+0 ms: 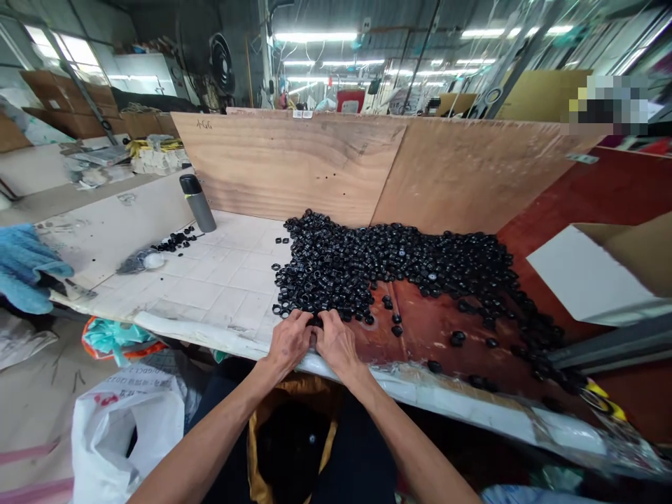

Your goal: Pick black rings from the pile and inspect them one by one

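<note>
Touching black rings (330, 269), plywood (288, 164) behind lettered "GG"

White-and-red bench (231, 276) — a heap of black pieces (336, 262); a grey bottle (201, 210)

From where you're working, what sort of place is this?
Probably a small factory or workshop: a heap of small black parts covers much of the workbench, fluorescent lights hang overhead, and cardboard boxes are stacked at the left.
</note>
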`<act>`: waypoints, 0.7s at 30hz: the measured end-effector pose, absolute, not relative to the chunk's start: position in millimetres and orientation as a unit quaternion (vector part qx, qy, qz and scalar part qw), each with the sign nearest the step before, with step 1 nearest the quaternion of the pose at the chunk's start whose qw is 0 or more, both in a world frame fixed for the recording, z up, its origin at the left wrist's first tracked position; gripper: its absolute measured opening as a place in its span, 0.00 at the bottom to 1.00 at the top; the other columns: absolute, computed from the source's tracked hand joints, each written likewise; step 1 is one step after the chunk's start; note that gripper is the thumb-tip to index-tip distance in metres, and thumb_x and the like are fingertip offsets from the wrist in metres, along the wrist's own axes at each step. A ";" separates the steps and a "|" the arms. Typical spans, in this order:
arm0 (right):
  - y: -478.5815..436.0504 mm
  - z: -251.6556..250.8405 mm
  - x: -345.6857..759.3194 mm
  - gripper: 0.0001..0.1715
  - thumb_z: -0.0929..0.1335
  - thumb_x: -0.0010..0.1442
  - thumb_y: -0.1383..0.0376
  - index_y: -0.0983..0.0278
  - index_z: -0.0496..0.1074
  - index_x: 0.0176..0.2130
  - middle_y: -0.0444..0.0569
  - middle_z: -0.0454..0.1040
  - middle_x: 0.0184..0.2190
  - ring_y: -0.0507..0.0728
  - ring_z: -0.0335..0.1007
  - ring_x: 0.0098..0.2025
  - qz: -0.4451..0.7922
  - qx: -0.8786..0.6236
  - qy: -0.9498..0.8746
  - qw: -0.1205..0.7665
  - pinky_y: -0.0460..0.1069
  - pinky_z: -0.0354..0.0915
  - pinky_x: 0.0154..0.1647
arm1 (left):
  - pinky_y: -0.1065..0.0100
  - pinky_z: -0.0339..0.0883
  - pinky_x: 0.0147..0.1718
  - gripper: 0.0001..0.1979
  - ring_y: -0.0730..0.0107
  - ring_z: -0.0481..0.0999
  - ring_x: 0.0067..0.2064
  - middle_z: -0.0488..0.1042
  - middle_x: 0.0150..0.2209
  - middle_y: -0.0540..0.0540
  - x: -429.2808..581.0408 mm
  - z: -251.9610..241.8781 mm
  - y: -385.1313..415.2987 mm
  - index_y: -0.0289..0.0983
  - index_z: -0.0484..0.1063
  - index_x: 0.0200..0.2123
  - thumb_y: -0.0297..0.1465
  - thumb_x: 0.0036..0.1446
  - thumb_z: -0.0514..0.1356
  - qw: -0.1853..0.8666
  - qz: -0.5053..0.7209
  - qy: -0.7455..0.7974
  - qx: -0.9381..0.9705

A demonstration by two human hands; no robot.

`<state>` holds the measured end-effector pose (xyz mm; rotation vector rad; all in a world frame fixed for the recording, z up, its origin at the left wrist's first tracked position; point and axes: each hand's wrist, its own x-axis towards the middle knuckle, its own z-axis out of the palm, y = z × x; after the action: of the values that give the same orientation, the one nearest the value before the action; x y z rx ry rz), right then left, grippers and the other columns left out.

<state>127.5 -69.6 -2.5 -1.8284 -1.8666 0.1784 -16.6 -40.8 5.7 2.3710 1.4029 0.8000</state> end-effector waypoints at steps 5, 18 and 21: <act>-68.0 -12.1 130.7 0.05 0.68 0.63 0.68 0.64 0.73 0.41 0.53 0.74 0.40 0.59 0.73 0.37 0.080 -0.660 -0.676 0.318 0.49 0.65 0.36 | 0.64 0.71 0.42 0.11 0.63 0.78 0.39 0.80 0.38 0.44 -17.6 -4.3 -30.8 0.38 0.79 0.41 0.24 0.61 0.57 0.168 0.284 0.482 0.812; -69.2 -10.6 146.6 0.15 0.67 0.59 0.71 0.62 0.77 0.45 0.52 0.78 0.42 0.59 0.76 0.42 0.228 -0.545 -0.652 0.474 0.52 0.72 0.45 | 0.67 0.73 0.36 0.20 0.68 0.76 0.35 0.75 0.40 0.47 -44.0 -7.5 -41.0 0.39 0.74 0.49 0.23 0.51 0.63 0.271 0.315 0.439 0.796; -70.0 -10.4 147.1 0.14 0.68 0.59 0.68 0.62 0.75 0.46 0.50 0.77 0.40 0.56 0.75 0.38 0.270 -0.552 -0.618 0.491 0.49 0.73 0.39 | 0.64 0.73 0.41 0.17 0.67 0.76 0.37 0.78 0.41 0.47 -35.2 -8.3 -39.3 0.40 0.74 0.47 0.23 0.54 0.62 0.248 0.298 0.444 0.808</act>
<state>147.1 -70.0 -10.4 -1.3390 -1.5004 0.6546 -35.2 -39.3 -8.3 2.2023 1.2108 0.8123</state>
